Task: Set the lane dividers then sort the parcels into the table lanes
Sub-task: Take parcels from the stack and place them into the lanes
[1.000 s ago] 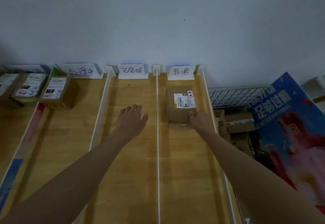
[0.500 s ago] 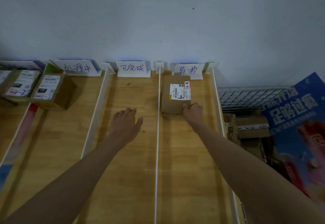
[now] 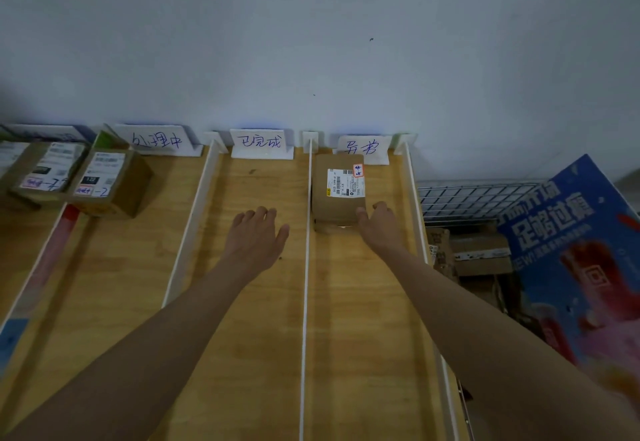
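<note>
Sorting was in hand, the dividers judged already set: white strips stood between the lanes, one of them (image 3: 306, 267) running between the two hands. The right hand (image 3: 375, 222) lay against the near right corner of a brown parcel (image 3: 337, 194), fingers curled at its edge; whether it gripped the parcel or merely pressed it could not be told. The parcel sat directly beyond that hand, at the far end of the rightmost lane, its far edge just short of the label card (image 3: 363, 149) and its left side close to the divider. The left hand (image 3: 258, 236) rested flat with fingers spread, holding nothing, in the middle lane, across the divider from the parcel. Two further parcels (image 3: 107, 184) lay well to the left of the left hand. In the inspector's judgement, the next move called for releasing this parcel and fetching another.
</note>
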Demonstrator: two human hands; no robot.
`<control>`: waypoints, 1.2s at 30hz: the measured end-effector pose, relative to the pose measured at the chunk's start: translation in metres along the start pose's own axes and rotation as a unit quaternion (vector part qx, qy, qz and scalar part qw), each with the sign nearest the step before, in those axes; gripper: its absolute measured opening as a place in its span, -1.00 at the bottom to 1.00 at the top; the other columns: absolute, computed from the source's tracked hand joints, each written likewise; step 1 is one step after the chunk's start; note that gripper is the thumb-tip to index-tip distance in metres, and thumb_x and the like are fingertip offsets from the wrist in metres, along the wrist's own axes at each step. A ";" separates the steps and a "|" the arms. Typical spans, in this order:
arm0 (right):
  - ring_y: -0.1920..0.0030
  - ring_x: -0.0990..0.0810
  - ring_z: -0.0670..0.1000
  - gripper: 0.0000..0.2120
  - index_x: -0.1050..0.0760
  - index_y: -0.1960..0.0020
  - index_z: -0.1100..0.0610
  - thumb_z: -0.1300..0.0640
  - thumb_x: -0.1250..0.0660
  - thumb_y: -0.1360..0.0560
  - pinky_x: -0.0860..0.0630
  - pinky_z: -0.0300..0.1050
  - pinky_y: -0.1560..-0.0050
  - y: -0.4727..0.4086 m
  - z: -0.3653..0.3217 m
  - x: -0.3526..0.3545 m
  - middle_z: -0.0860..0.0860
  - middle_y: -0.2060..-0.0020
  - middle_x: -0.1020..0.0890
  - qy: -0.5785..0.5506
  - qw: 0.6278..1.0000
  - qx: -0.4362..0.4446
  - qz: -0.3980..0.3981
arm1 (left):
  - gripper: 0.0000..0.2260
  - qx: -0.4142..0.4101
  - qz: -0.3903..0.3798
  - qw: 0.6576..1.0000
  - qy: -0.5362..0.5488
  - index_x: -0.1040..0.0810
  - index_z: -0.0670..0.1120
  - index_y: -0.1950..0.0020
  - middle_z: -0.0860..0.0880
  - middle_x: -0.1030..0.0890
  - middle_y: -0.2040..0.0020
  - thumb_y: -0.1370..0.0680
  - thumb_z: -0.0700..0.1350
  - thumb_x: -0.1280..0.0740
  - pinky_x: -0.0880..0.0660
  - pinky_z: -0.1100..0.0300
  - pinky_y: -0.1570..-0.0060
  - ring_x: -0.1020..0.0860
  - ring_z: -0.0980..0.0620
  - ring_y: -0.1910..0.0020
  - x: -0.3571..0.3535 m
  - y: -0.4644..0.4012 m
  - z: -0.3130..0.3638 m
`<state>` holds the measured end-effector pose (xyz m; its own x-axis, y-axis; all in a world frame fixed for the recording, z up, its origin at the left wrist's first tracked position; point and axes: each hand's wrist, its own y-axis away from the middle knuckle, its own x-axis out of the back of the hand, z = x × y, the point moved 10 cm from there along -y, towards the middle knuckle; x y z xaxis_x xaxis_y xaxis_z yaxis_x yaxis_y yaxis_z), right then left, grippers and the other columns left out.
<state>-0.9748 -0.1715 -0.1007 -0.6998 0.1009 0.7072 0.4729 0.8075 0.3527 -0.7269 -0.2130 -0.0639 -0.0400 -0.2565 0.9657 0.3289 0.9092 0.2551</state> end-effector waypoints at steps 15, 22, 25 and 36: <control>-0.38 -0.34 0.19 -0.54 -0.29 -0.43 0.20 -0.02 -0.13 -0.62 -0.30 0.09 -0.38 0.157 -0.168 0.020 0.16 -0.37 -0.40 0.229 0.933 0.269 0.066 | -0.52 0.045 0.105 0.993 0.013 -0.27 -0.10 -0.52 -0.08 -0.38 -0.47 -0.68 0.12 0.00 -0.20 -0.03 -0.43 -0.32 -0.09 -0.45 0.114 0.123 -0.087; -0.50 -0.21 0.18 -0.46 -0.18 -0.54 0.13 -0.11 -0.05 -0.65 -0.17 0.12 -0.48 0.268 -0.257 -0.040 0.12 -0.51 -0.26 0.242 0.903 0.352 0.046 | -0.57 0.120 0.166 0.979 0.001 -0.42 -0.09 -0.39 -0.10 -0.52 -0.34 -0.64 0.12 -0.10 -0.33 -0.04 -0.32 -0.47 -0.12 -0.31 0.153 0.242 -0.204; -0.47 -0.26 0.17 -0.46 -0.24 -0.50 0.15 -0.13 -0.07 -0.63 -0.20 0.12 -0.45 0.321 -0.291 -0.069 0.13 -0.47 -0.33 0.232 0.898 0.373 0.039 | -0.60 0.144 0.181 0.973 0.024 -0.43 -0.04 -0.37 -0.08 -0.53 -0.33 -0.64 0.11 -0.06 -0.33 -0.03 -0.33 -0.46 -0.09 -0.32 0.163 0.299 -0.254; -0.40 -0.36 0.19 -0.54 -0.34 -0.42 0.15 -0.09 -0.07 -0.64 -0.28 0.12 -0.39 0.510 -0.395 -0.179 0.15 -0.35 -0.45 0.226 0.871 0.436 -0.011 | -0.49 0.227 0.180 0.957 -0.004 -0.24 -0.09 -0.55 -0.08 -0.36 -0.49 -0.68 0.15 0.01 -0.19 -0.04 -0.47 -0.32 -0.10 -0.47 0.169 0.485 -0.414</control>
<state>-0.3971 -0.0074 0.1941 -0.3287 -0.0007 0.9444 -0.2628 0.9606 -0.0907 -0.1835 0.0493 0.2030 -0.0096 0.1009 0.9948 -0.1205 0.9875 -0.1014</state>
